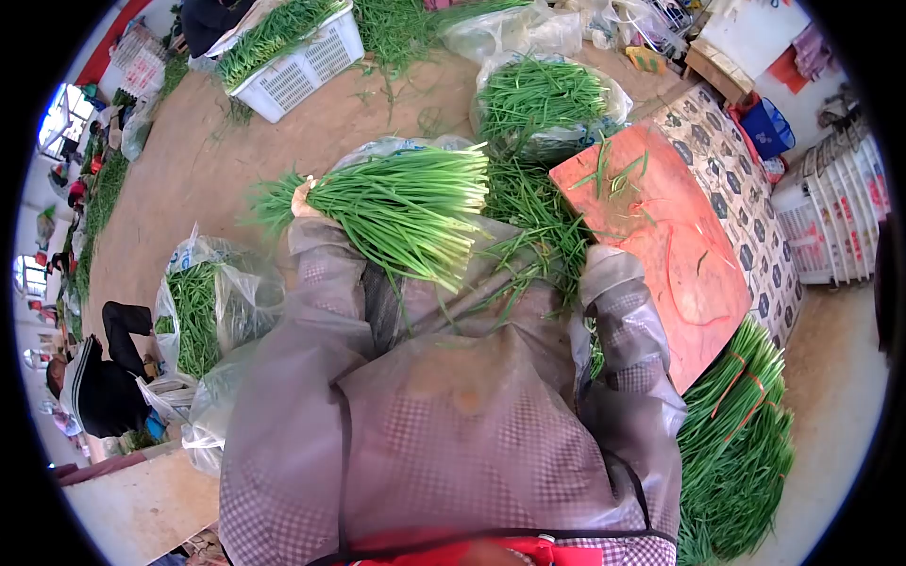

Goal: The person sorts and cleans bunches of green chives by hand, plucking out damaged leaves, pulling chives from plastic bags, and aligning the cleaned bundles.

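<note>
Stalks, gathered into one long green bunch [396, 209], stretched out in front of you at about 11 o'clock from the middle of your view, pale ends fanned toward 12 and fine darker tips pointing to 10. Your left hand [300, 197] was at 10 o'clock, its fingers wrapped round the narrow neck of the bunch near those tips. Your right sleeve [618, 292] reached forward at 3 o'clock, but the hand beyond it was hidden, so whether those fingers were open or closed could not be told.

The bunch looked light for its bulk, likely springy toward the pale ends and limp at the tips, where a hard squeeze would probably have bruised it. Smooth stalks like these seemed apt to slide past one another, and no tie showed on them. Your neck grip drew the tips together but left the pale ends loose; a broad hold around the middle would have steadied the spread better.

Loose greens [533, 212] lay at 2 o'clock, just beside a red board [694, 255] at 3. Banded bundles [731, 453] were piled at 4 o'clock.
</note>
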The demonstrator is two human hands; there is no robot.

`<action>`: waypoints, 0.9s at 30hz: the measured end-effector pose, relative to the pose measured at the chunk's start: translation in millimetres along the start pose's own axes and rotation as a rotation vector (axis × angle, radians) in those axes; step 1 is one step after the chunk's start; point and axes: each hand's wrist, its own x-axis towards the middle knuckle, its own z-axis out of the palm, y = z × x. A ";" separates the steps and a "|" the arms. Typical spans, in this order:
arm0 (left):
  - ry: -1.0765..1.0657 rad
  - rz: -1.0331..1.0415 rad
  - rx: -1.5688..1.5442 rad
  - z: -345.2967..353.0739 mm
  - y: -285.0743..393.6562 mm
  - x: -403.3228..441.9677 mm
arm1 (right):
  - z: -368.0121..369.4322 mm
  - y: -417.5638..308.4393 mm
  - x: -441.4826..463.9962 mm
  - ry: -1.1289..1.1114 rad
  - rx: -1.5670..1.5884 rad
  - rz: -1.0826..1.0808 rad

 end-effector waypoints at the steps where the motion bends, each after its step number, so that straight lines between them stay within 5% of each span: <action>1: -0.011 -0.035 -0.007 3.4 0.3 -4.6 | -3.5 -0.3 5.6 0.010 0.119 -0.095; 4: 0.018 -0.079 0.008 31.3 1.0 -29.3 | -36.7 -66.6 16.1 0.265 0.728 -0.348; 5: 0.013 -0.074 0.008 31.8 1.3 -27.4 | -33.3 -75.6 27.5 0.399 0.580 -0.635; 6: 0.009 -0.035 0.023 30.2 1.2 -25.4 | -39.1 -97.3 30.6 0.309 0.723 -0.451; 11: -0.032 -0.003 0.053 32.9 6.4 -30.2 | -37.5 -127.7 58.0 0.300 0.390 -0.520; 14: -0.089 0.040 0.103 19.5 4.7 -20.6 | -32.9 -133.0 63.3 0.517 0.144 -0.715; 17: -0.007 0.047 0.107 25.0 4.4 -22.2 | -23.0 -127.0 62.1 0.639 0.026 -0.673; 21: -0.054 -0.016 0.039 13.9 4.0 -15.6 | -22.2 -88.2 53.1 0.576 0.150 -0.611; 23: -0.040 -0.083 0.032 6.0 6.3 -13.1 | -5.8 -52.2 42.2 0.563 0.151 -0.400; 25: -0.032 -0.140 0.019 -13.0 9.4 1.2 | -1.8 -14.6 31.8 0.127 -0.019 -0.112; 26: -0.241 -0.190 -0.043 -29.2 8.9 8.9 | -4.1 -8.8 29.9 0.126 -0.019 -0.113; 27: -0.348 -0.219 -0.075 -38.5 8.7 16.5 | -30.1 -14.7 20.2 -0.125 -0.088 -0.075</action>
